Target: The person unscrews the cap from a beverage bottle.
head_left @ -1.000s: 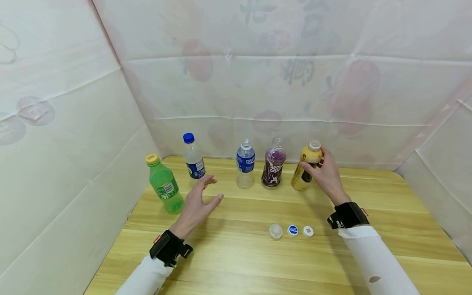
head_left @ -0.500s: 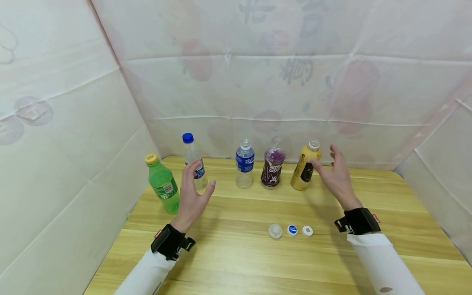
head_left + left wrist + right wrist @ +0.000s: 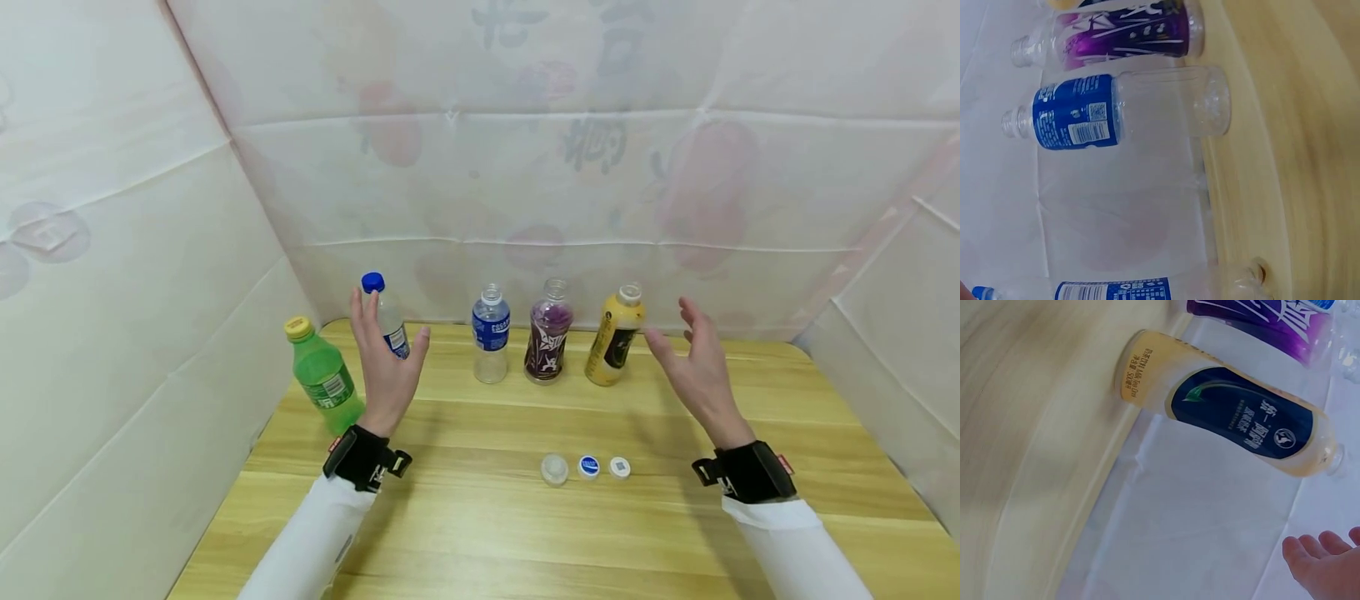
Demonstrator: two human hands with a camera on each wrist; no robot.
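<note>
My left hand point(image 3: 387, 367) is raised with fingers spread, holding nothing. In the head view it overlaps a clear bottle with a blue cap point(image 3: 372, 282); a green bottle with a yellow cap point(image 3: 327, 379) stands to its left. My right hand point(image 3: 699, 367) hovers with fingers parted, apart from the uncapped yellow milk tea bottle point(image 3: 615, 337) on its left. That bottle's dark label point(image 3: 1241, 412) faces the right wrist camera. An uncapped purple-label bottle point(image 3: 548, 337) and an uncapped clear bottle with a blue label point(image 3: 491, 337) stand upright between the hands.
Three loose caps lie on the wooden table point(image 3: 480, 533): a translucent one point(image 3: 554, 470), a blue-and-white one point(image 3: 588, 467) and a white one point(image 3: 619, 467). Pale printed cloth point(image 3: 525, 183) walls the table at the back and sides.
My right hand has let go of the yellow milk tea bottle and drawn back to the right. My left hand has risen toward the blue-capped bottle, its fingers now pointing up.
</note>
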